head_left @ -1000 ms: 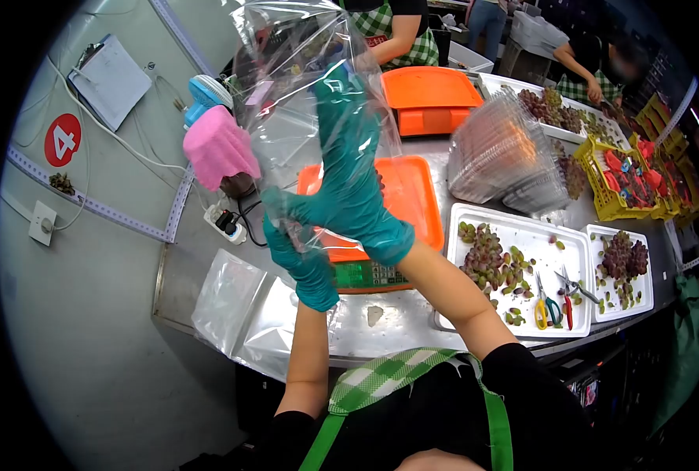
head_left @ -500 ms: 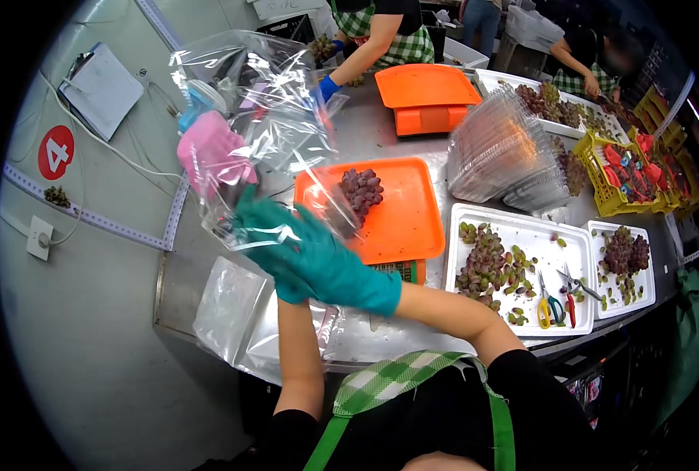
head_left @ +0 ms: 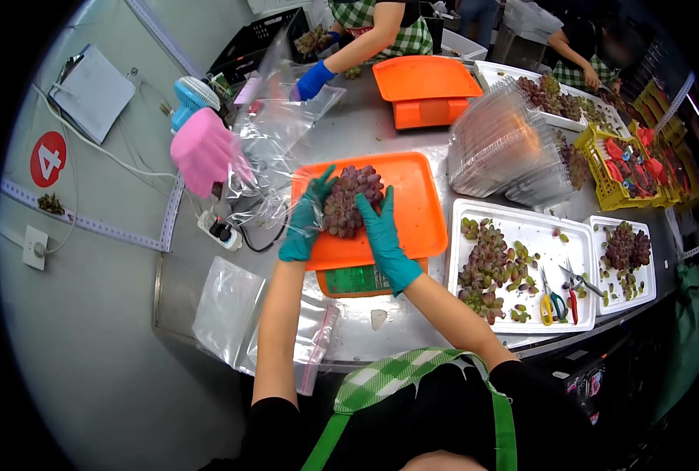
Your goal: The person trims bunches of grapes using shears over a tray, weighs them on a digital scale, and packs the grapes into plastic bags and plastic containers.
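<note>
A bunch of dark purple grapes (head_left: 351, 202) lies on the orange tray (head_left: 417, 228) of a scale. My left hand (head_left: 308, 216), in a teal glove, grips the bunch from its left side. On the right side, the fingers of my gloved right hand (head_left: 386, 239) press against the grapes. A clear plastic bag (head_left: 275, 149) stands puffed out beyond my left hand, its lower part overlapping the glove in this view. Below the tray, the scale's green display panel (head_left: 357, 279) shows in part.
Flat clear bags (head_left: 228, 302) lie front left. A white tray (head_left: 522, 322) to the right carries grapes, scissors (head_left: 552, 302) and pruning snips (head_left: 573, 294). Clear plastic boxes (head_left: 498, 149) stand stacked behind it. Across the table, a co-worker's blue-gloved hand (head_left: 314, 80) is near another orange scale (head_left: 428, 82).
Both hands have come off the plastic bag and moved right onto the grapes, now apart on either side of the bunch. The bag has narrowed, and the scale's panel is uncovered.
</note>
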Motion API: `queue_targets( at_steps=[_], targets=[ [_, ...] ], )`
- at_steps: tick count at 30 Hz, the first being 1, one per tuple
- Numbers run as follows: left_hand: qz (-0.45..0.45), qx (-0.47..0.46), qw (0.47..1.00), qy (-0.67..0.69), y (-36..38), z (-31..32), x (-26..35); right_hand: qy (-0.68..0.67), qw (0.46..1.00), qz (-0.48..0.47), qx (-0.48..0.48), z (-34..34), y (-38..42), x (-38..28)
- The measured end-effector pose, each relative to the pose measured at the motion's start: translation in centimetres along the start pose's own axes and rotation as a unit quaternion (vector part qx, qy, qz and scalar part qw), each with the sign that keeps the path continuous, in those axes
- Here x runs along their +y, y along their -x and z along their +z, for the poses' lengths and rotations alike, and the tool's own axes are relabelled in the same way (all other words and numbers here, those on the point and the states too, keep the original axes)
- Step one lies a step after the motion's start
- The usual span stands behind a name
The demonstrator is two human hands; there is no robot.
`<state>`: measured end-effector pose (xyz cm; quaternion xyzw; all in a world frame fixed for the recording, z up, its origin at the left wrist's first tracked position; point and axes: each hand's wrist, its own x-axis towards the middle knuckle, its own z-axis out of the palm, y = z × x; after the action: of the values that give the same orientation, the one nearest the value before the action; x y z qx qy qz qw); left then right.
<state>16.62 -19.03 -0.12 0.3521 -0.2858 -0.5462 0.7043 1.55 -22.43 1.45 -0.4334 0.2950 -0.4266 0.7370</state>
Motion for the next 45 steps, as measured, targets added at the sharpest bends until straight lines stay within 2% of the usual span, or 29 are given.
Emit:
queue_targets(
  at_steps=[3, 4, 7, 8, 11, 12, 15, 16, 18, 19, 20, 21, 22, 23, 24, 27, 30, 31, 33, 34, 37, 38, 40, 41, 42, 45],
  targets=[
    [0.036, -0.010, 0.997, -0.071, 0.0, 0.3, -0.8, 0.019, 1.000, 0.003, 0.022, 0.7, -1.4, 1.7],
    [0.019, 0.020, 0.997, -0.073, 0.6, 1.8, -0.1, 0.015, 1.000, 0.004, 0.026, 1.0, -1.5, 1.6],
    [0.073, 0.013, 0.992, -0.107, 1.9, 4.5, 0.4, -0.081, 0.997, 0.002, 0.006, 0.3, -1.3, 0.8],
    [0.050, 0.017, 0.994, -0.100, 2.3, 5.5, 0.9, -0.115, 0.993, -0.005, -0.014, -0.7, -1.9, 1.8],
    [0.059, 0.023, 0.991, -0.114, 3.7, 9.6, 2.8, -0.342, 0.929, 0.045, -0.132, -3.2, -1.8, 0.6],
    [0.069, -0.020, 0.991, -0.112, 4.0, 10.4, 3.7, -0.360, 0.918, 0.054, -0.159, -3.6, -0.8, -1.7],
    [0.072, -0.045, 0.986, -0.146, 4.0, 14.0, 6.8, -0.451, 0.861, 0.089, -0.218, -7.0, 0.6, -4.8],
    [0.109, -0.056, 0.971, -0.205, 3.9, 13.4, 7.2, -0.441, 0.868, 0.076, -0.214, -7.9, 1.3, -5.7],
    [0.130, -0.005, 0.940, -0.314, 3.1, 16.6, 9.0, -0.545, 0.761, 0.110, -0.335, -10.2, 2.2, -6.6],
    [0.097, 0.019, 0.938, -0.332, 1.8, 16.3, 9.9, -0.587, 0.696, 0.125, -0.393, -11.3, 2.6, -7.1],
    [0.171, 0.047, 0.890, -0.419, 1.0, 17.0, 10.4, -0.656, 0.623, 0.173, -0.388, -11.3, 4.5, -9.4],
    [0.115, 0.121, 0.868, -0.468, -0.2, 17.8, 11.1, -0.716, 0.544, 0.221, -0.378, -11.3, 6.4, -11.8],
    [0.129, 0.167, 0.801, -0.560, -1.0, 19.4, 11.8, -0.650, 0.663, 0.154, -0.338, -12.3, 6.7, -12.1],
    [0.157, 0.152, 0.765, -0.606, -1.4, 21.2, 12.5, -0.557, 0.773, 0.101, -0.286, -13.3, 7.0, -12.4],
    [0.210, 0.144, 0.755, -0.605, -2.8, 20.9, 12.7, -0.509, 0.819, 0.085, -0.250, -14.0, 7.9, -13.3],
    [0.362, 0.090, 0.612, -0.697, -4.1, 24.7, 11.7, -0.488, 0.811, 0.111, -0.302, -15.4, 10.3, -16.6],
    [0.337, 0.035, 0.584, -0.737, -4.2, 29.6, 9.7, -0.484, 0.769, 0.135, -0.396, -16.6, 12.2, -20.1],
    [0.323, 0.010, 0.602, -0.731, -4.3, 30.8, 8.9, -0.480, 0.761, 0.137, -0.414, -16.9, 12.7, -21.2],
    [0.253, 0.007, 0.595, -0.763, -3.4, 33.9, 7.4, -0.475, 0.759, 0.140, -0.423, -17.4, 13.5, -23.1],
    [0.240, -0.029, 0.640, -0.729, -3.3, 34.5, 6.6, -0.465, 0.786, 0.137, -0.384, -17.6, 14.0, -24.1],
    [0.143, -0.045, 0.632, -0.760, -0.5, 38.6, 5.7, -0.435, 0.853, 0.124, -0.261, -17.8, 14.7, -26.0],
    [0.181, -0.073, 0.634, -0.748, -2.0, 36.7, 4.7, -0.424, 0.870, 0.120, -0.220, -17.9, 14.7, -26.3],
    [0.152, -0.099, 0.632, -0.753, -2.2, 36.6, 4.0, -0.375, 0.912, 0.098, -0.136, -19.2, 14.4, -25.6],
    [0.137, -0.111, 0.631, -0.755, -2.0, 36.8, 3.8, -0.371, 0.910, 0.113, -0.147, -19.6, 14.4, -25.5],
    [0.144, -0.142, 0.663, -0.720, -1.5, 37.2, 3.8, -0.365, 0.908, 0.128, -0.159, -19.9, 14.4, -25.5],
    [0.099, -0.147, 0.722, -0.668, -1.6, 37.7, 3.1, -0.361, 0.900, 0.150, -0.191, -20.8, 13.9, -24.1]
  ],
)
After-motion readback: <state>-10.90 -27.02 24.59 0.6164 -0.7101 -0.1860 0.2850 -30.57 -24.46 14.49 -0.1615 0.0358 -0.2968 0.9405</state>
